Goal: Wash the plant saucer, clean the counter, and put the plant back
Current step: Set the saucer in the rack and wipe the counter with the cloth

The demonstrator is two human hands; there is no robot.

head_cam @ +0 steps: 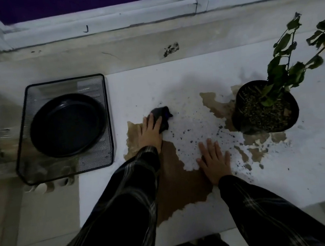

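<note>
White laminate, chipped away in ragged brown patches, makes up the counter [182,76], and loose dark soil specks [191,137] are scattered over its middle. The potted plant [265,107] serves as the landmark: a black pot filled with soil and drooping green leaves, standing upright on the counter towards the right, with brown bare patches reaching to its base on the left and near sides.

To the left of the potted plant, well apart from it, the left hand [151,131] lies palm down with its fingers stretched fairly straight over a dark cloth [162,115], pressing it flat to the counter; the cloth bunches out beyond the fingertips. Whether the thumb hooks under the cloth cannot be told. Nearer the potted plant, and in front of it, the right hand [214,161] rests flat on the counter with fingers spread and straight, gripping nothing, its fingertips among the soil specks. Both arms wear dark plaid sleeves [129,197].

Farthest left of the potted plant, past the counter's edge, the black plant saucer [66,124] lies right way up inside a black wire-mesh tray [108,149] set over a sink opening. Behind the potted plant a stained wall ledge [129,49] runs along the counter, and above it sits a white window frame [101,16] with dark glass.
</note>
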